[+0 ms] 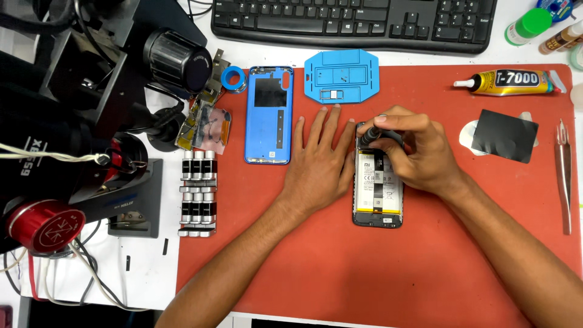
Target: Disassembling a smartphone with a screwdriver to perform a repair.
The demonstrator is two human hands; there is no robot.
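With its blue plastic back cover [268, 115] already off and lying inner side up to the left, the opened black smartphone [378, 203] rests face down on the red rubber work mat [376, 273], its white battery showing — so the opening is done, while the parts at the phone's top end are, by my judgement, the step now in hand; whether any screws or covers there are already out I cannot tell. The left hand [319, 164] lies flat on the mat, fingers spread and straight, its edge just beside the phone's left side, gripping nothing; the right hand [416, 149] has its fingers pinched together around a dark-handled tool [371, 136] set against the phone's upper end, though the tip is hidden.

The battery bears a white label with small dark print and a black strip running down its middle, with a yellow band along its lower edge. A light blue plastic fixture plate [341, 76] sits above the hands, near a small roll of blue tape [233, 79]. At the mat's upper right lies a yellow and black glue tube [510, 82] with a white nozzle; below it a black square sheet [505, 135] on a white backing; steel tweezers [565, 176] lie along the right edge — well apart from the phone. A black keyboard [355, 21] spans the top.
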